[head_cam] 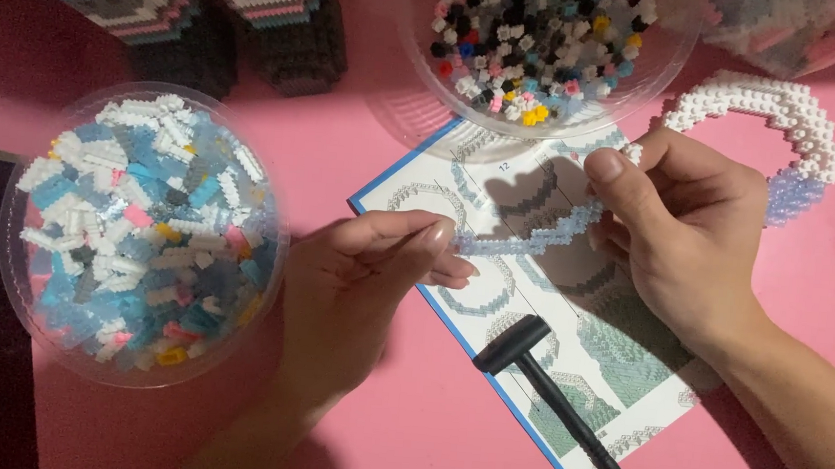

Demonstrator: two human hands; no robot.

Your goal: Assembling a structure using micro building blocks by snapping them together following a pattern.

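Both hands hold a thin curved strip of translucent pale-blue mini bricks (535, 235) over an open instruction booklet (613, 376). My left hand (360, 280) pinches the strip's left end between thumb and fingers. My right hand (677, 233) grips the right end, thumb on top. Behind my right hand lies a white brick arc with a pale-blue end (778, 118), on the pink table.
A clear bowl of white, blue and pink bricks (143, 235) stands at the left. Another clear bowl of mixed dark and coloured bricks (543, 47) stands at the top. A small black hammer (553, 396) lies on the booklet. A built brick model (208, 9) stands at the top left.
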